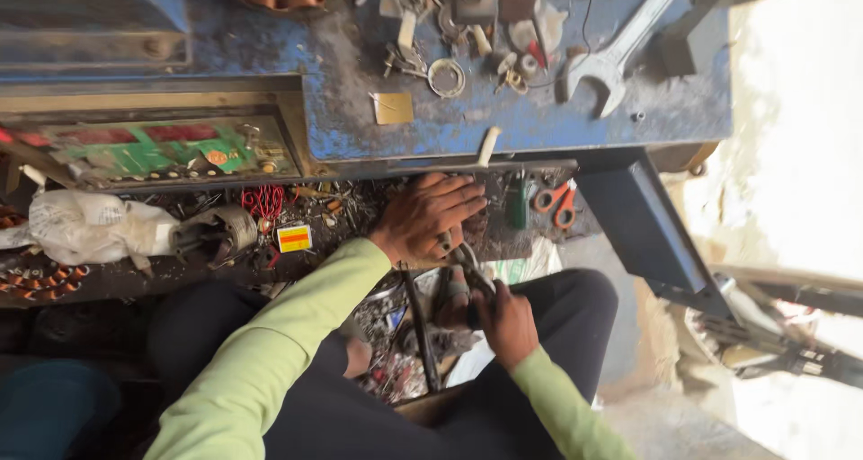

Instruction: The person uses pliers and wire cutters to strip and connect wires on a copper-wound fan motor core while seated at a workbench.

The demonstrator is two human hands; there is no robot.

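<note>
My left hand (430,216) reaches into an open drawer (360,210) under a blue workbench, palm down on small metal parts, fingers bent; what it grips is hidden. My right hand (505,321) is closed around the handles of metal pliers (467,267), whose jaws point up toward my left hand. Both sleeves are light green. Between my knees lies a second tray of scrap parts (400,352).
A large open-end spanner (618,51), a wire ring (446,76) and small bits lie on the blue bench top (539,119). In the drawer are orange-handled scissors (556,204), red wire (262,199), a yellow-red box (294,238) and a white bag (85,226). A green circuit board (162,150) sits left.
</note>
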